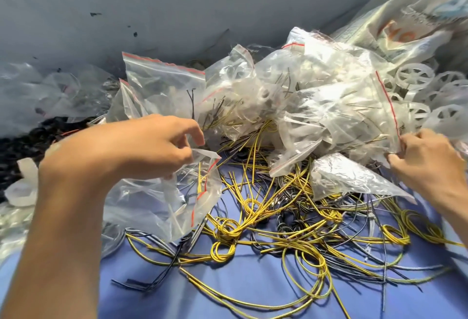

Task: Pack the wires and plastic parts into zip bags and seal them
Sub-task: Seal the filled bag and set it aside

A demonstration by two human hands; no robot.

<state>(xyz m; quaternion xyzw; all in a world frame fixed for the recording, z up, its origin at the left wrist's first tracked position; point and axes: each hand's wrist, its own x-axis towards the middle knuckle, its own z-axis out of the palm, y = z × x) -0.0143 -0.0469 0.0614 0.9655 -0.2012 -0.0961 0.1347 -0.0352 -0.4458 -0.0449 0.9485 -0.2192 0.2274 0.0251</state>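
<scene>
L grip (141, 146) pinches a limp zip bag (177, 199); R grip (430, 164) pinches a stuffed bag's (354, 116) edge, 3 o'clock. Yellow wires (228, 227) litter blue worktop (266, 285), 6 o'clock; grey wall (177, 2) at 12.

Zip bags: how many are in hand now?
2. Left hand holds one zip bag; right hand pinches the edge of a second bag on the pile. Others lie loose.

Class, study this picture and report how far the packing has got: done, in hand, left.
Done: several packed bags lie heaped at the back. In hand: the left hand holds a zip bag; the right hand pinches the red-striped edge of a filled bag. Left: loose yellow wires on the blue cloth and plastic wheels at right.
</scene>
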